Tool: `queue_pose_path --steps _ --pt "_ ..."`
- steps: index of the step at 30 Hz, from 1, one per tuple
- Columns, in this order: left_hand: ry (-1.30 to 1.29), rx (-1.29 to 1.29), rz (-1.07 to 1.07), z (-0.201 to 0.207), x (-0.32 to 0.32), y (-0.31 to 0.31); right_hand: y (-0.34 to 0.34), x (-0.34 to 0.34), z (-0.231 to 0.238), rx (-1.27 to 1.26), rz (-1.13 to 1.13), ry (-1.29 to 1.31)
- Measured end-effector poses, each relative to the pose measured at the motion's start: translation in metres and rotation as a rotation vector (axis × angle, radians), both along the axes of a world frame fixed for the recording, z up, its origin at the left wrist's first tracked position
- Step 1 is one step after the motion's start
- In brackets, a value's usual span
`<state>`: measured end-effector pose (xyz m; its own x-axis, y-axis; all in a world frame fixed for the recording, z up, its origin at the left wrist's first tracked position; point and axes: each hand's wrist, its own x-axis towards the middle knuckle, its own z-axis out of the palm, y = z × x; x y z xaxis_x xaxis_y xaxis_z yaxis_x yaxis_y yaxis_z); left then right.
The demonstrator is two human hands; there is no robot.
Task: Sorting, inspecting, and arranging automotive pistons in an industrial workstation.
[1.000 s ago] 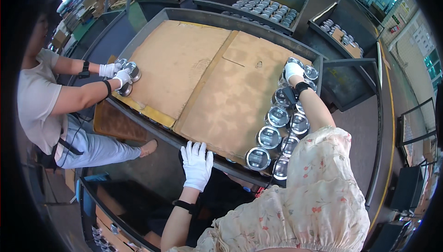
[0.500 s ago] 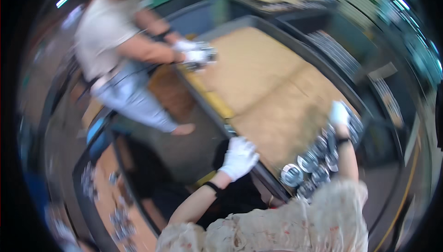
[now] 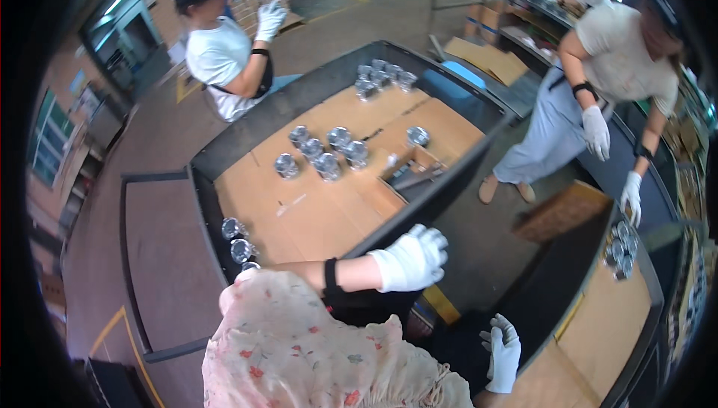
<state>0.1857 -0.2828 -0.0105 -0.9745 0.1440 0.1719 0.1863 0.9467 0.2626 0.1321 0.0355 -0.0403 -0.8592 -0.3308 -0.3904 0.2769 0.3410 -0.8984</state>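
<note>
My left hand (image 3: 410,258), in a white glove with a black wristband, reaches out over the near rim of a black bin (image 3: 224,150), fingers spread and holding nothing. My right hand (image 3: 502,352), also white-gloved, hangs open low between the two bins, touching nothing. The bin is lined with brown cardboard (image 3: 314,206). Several shiny round metal tins (image 3: 323,155) stand on the cardboard in the middle. More tins (image 3: 383,75) cluster at its far corner, and a few tins (image 3: 238,240) sit close to my left arm.
A second cardboard-lined bin (image 3: 598,318) with several tins (image 3: 619,247) lies at the right. A person in a beige top (image 3: 613,49) stands by it with gloved hands down. Another person in a white shirt (image 3: 221,56) stands beyond the first bin. Shelves line the back.
My view has swung left, away from the bin with the tins I was touching, to another bin. My right hand came off the tins; both hands now hang free.
</note>
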Motion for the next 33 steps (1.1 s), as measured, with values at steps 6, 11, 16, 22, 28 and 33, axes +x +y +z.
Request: queue_pose_path --steps 6,11,16,22,28,33 --pt "-0.110 -0.276 0.457 0.006 0.102 -0.180 -0.042 -0.091 0.152 -0.454 -0.101 0.170" --pt "-0.457 -0.076 0.854 -0.044 0.140 -0.336 -0.121 -0.150 0.120 -0.459 -0.265 0.709" --pt "-0.540 0.055 1.236 -0.120 0.177 -0.451 -0.311 -0.055 0.025 -0.374 0.404 0.153" --pt "-0.360 0.396 1.558 -0.198 0.092 -0.463 -0.375 -0.030 -0.073 0.180 0.820 0.981" --pt "-0.165 0.230 1.717 -0.219 0.127 -0.467 -0.379 -0.021 -0.087 0.279 0.901 1.132" --pt "-0.130 0.181 1.524 -0.176 0.135 -0.409 -0.382 -0.021 -0.077 0.291 0.900 1.100"
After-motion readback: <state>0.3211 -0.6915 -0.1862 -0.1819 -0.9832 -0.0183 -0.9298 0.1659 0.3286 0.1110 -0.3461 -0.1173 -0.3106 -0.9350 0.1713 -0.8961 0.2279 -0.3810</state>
